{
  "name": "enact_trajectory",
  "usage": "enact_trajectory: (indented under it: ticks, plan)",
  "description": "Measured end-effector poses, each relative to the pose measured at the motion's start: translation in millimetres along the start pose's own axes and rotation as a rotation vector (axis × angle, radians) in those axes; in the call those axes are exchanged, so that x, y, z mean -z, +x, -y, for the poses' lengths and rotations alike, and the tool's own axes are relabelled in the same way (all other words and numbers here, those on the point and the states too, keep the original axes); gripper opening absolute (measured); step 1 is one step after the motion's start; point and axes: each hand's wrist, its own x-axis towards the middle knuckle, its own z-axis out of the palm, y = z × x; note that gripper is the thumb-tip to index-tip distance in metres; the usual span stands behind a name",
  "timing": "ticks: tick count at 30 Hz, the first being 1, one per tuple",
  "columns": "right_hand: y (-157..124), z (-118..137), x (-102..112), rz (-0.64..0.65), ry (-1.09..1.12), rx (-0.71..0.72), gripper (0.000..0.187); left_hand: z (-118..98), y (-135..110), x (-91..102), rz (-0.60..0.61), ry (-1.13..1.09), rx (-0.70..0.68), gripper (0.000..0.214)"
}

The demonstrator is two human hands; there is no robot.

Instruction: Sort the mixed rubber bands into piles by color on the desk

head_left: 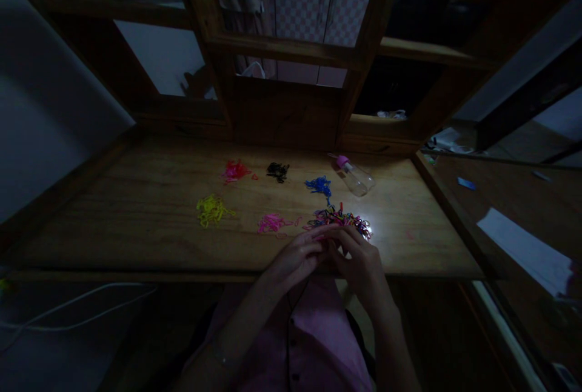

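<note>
Grip: left hand, right hand fingertips meeting (hold: cannot tell) | beside tangled multicoloured loops | wooden desk

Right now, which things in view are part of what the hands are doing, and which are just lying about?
In play: left hand and right hand, fingertips together beside the mixed band pile; yellow pile, red pile, black pile, blue pile, pink pile.
Lying about: pink-capped bottle, white paper, white cable.
</note>
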Motion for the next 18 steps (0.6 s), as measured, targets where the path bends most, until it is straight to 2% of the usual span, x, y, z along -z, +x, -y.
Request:
enact_trajectory:
  ticks: [5,9,15,18]
  plan:
    - [-1,7,9,-0.152,0.142,-0.146,0.016,-6,1,-0.9,-0.022,-0.182,0.001,0.033]
    - [-1,7,11,-0.277,0.28,-0.264,0.011,-12,1,-4.3,0.01,-0.269,0.013,0.034]
    - [0,-3,6,-0.476,0.375,-0.402,0.014,-9,-4,-4.8,-0.007,-0.169,-0.001,0.057]
    - [-3,-6,8,-0.504,0.391,-0.448,0.018,-14,-15,-5.2,-0.022,-0.142,-0.004,0.053]
